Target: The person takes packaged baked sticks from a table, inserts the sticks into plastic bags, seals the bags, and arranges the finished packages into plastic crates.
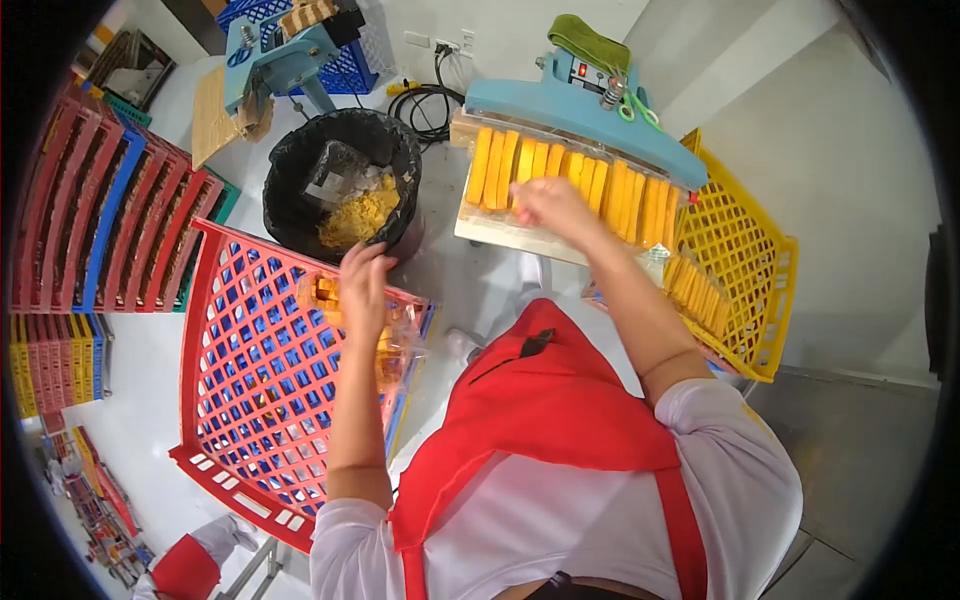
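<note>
My left hand (pixel 364 285) is over the edge of a red plastic crate (pixel 240 400), its fingers stretched out and apart, right beside clear packs of yellow sticks (pixel 388 345) in that crate. My right hand (pixel 552 207) is closed at the front of a row of yellow sticks (pixel 625 200). Its fingertips are pressed together, and whatever they pinch is too small to make out. Clear plastic wraps the row, which lies on a pale board (pixel 520 235) in front of a blue sealing machine (pixel 550 107).
A black-lined bin (pixel 290 150) with yellow scraps stands between the hands and a second blue machine (pixel 285 55). At right, a yellow crate (pixel 745 260) holds more packed sticks (pixel 697 295). Stacked crates (pixel 100 210) line the left. Another person's red apron (pixel 187 568) shows at lower left.
</note>
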{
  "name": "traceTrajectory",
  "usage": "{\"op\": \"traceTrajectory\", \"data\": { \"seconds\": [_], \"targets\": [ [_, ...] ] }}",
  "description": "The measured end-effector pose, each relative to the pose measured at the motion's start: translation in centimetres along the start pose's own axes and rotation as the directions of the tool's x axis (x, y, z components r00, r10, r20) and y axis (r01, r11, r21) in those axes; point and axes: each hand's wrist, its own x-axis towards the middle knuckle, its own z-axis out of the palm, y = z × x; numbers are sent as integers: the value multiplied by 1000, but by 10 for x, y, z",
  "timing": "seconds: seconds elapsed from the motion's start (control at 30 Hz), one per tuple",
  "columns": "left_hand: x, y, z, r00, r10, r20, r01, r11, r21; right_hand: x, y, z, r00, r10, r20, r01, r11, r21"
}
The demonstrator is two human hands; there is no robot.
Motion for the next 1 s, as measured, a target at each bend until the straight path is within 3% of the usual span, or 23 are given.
{"op": "traceTrajectory", "data": {
  "seconds": [0.07, 0.1, 0.13, 0.17, 0.2, 0.27, 0.3, 0.33, 0.37, 0.4, 0.47, 0.5, 0.57, 0.6, 0.63, 0.7, 0.73, 0.8, 0.87, 0.9, 0.97, 1.0],
  "targets": [
    [34, 26, 30, 990, 138, 28, -136, 988, -72, 15, 22, -25, 877, -344, -335, 365, 931, 1],
    [50, 45, 44, 990, 132, 45, -127, 986, -107, 23, 20, -35, 871, -353, -340, 378, 926, 6],
    [67, 55, 61, 980, 184, 75, -174, 976, -128, 31, 18, -46, 778, -479, -408, 385, 875, -294],
    [87, 59, 79, 933, 350, 89, -346, 937, -57, 36, 17, -55, 670, -606, -427, 325, 758, -565],
    [104, 74, 96, 915, 384, 120, -382, 923, -41, 41, 16, -57, 666, -607, -434, 331, 761, -558],
    [140, 95, 125, 885, 433, 168, -436, 900, -20, 59, 6, -53, 838, -453, -305, 104, 680, -726],
    [154, 97, 142, 862, 458, 216, -494, 856, 153, 67, 5, -53, 831, -450, -327, 98, 698, -710],
    [161, 94, 160, 838, 471, 275, -541, 781, 312, 72, 9, -50, 893, -361, -270, 42, 664, -747],
    [169, 90, 173, 846, 388, 366, -524, 733, 434, 76, 14, -49, 941, -259, -216, -8, 623, -782],
    [173, 83, 183, 828, 401, 392, -549, 721, 422, 78, 19, -50, 938, -249, -241, -26, 644, -765],
    [177, 74, 197, 849, 119, 516, -402, 779, 481, 74, 32, -47, 923, -316, -219, 45, 655, -755],
    [178, 76, 194, 805, 205, 558, -482, 774, 411, 80, 43, -43, 921, -309, -236, 34, 668, -743],
    [175, 60, 204, 799, 144, 584, -491, 718, 494, 94, 60, -35, 808, -470, -356, 65, 671, -738],
    [173, 62, 202, 806, 78, 587, -482, 662, 574, 92, 55, -37, 805, -471, -361, 71, 680, -730],
    [169, 68, 202, 861, -39, 506, -287, 785, 549, 90, 50, -40, 867, -394, -304, 80, 714, -696],
    [166, 63, 204, 874, -1, 486, -304, 780, 547, 88, 43, -52, 954, -274, -119, 122, 721, -682],
    [166, 63, 204, 883, 35, 468, -316, 782, 537, 79, 41, -59, 954, -278, -116, 128, 722, -680],
    [163, 59, 198, 883, 35, 469, -288, 827, 482, 52, 45, -70, 798, -565, -209, 302, 676, -672],
    [156, 49, 189, 934, 270, 234, -350, 822, 449, 36, 61, -81, 800, -534, -273, 228, 692, -685],
    [150, 40, 184, 932, 271, 239, -354, 820, 450, 30, 68, -84, 797, -497, -343, 142, 707, -693],
    [135, 24, 175, 981, 31, 189, -109, 902, 417, 30, 83, -81, 849, -458, -264, 135, 671, -729],
    [131, 23, 173, 981, 29, 192, -108, 903, 415, 27, 83, -82, 892, -415, -178, 139, 628, -766]
  ]
}}
